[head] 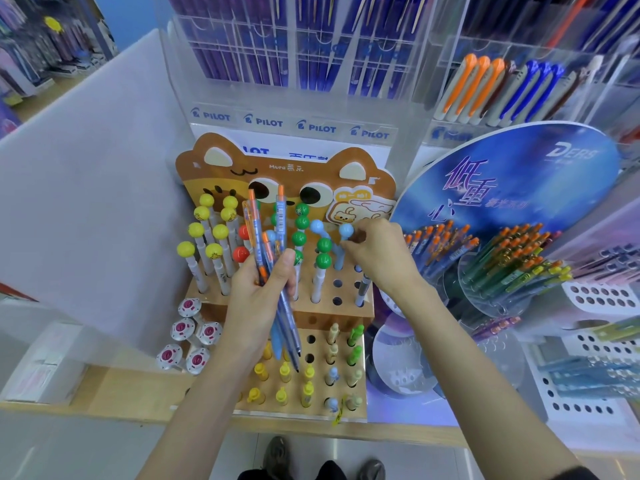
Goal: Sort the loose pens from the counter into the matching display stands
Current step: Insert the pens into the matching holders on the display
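My left hand [258, 289] grips a bundle of loose pens [268, 251], clear blue barrels with orange clickers, fanned upward in front of the brown cat-faced stand [287, 174]. My right hand [375, 252] pinches a light blue ball-topped pen [343, 237] that leans over the stand's right side, above several empty holes [337, 292]. Yellow [207, 233], green [304, 233] and red ball-topped pens stand in the rows to the left. A round blue stand [502, 181] to the right holds matching orange-clicker pens [446, 244].
A lower wooden block [360, 414] at the counter's front holds short yellow, green and beige pens. Pink-capped white items [188, 337] stand at its left. Clear Pilot racks [294, 64] rise behind. White perforated trays [595, 299] sit far right. A white panel walls the left.
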Demonstrator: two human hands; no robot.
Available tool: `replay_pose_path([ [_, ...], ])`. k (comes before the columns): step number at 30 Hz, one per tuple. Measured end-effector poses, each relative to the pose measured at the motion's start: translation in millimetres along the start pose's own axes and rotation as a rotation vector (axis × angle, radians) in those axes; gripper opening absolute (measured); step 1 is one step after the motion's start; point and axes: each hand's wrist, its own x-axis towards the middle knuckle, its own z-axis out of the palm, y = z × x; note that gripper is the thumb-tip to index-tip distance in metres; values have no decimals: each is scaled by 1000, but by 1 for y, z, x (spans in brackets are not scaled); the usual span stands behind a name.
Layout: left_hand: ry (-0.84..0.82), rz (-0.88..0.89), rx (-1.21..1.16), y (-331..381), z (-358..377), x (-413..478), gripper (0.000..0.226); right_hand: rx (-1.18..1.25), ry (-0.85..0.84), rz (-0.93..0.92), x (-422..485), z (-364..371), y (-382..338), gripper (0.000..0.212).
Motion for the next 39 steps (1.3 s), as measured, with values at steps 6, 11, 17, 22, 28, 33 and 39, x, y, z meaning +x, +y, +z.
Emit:
replay_pose_path([
  [6, -1, -6, -7, 1, 0, 1, 23, -18, -44, 10, -2, -2, -1, 14],
  [11, 0, -15, -15, 2, -2, 3, 23, -15, 107, -145, -4, -12, -8, 33],
  [17, -6, -4, -11, 4, -2, 3, 25, -320, -15, -445, 5, -1, -16, 36],
  [22, 18, -6, -22, 4, -5, 4, 25, -203, 172, -284, 7, 4, -10, 21],
  [28, 10, -11, -31, 5, -4, 5, 23, -182, 289, -201, 6, 9, -11, 15],
  [33, 9, 1, -24, 4, -4, 5, 23, -265, 356, -178, 5, 12, -17, 17],
  [39, 11, -5, -21, 3, -5, 5, 25, -263, 431, -170, 3, 8, -22, 23],
])
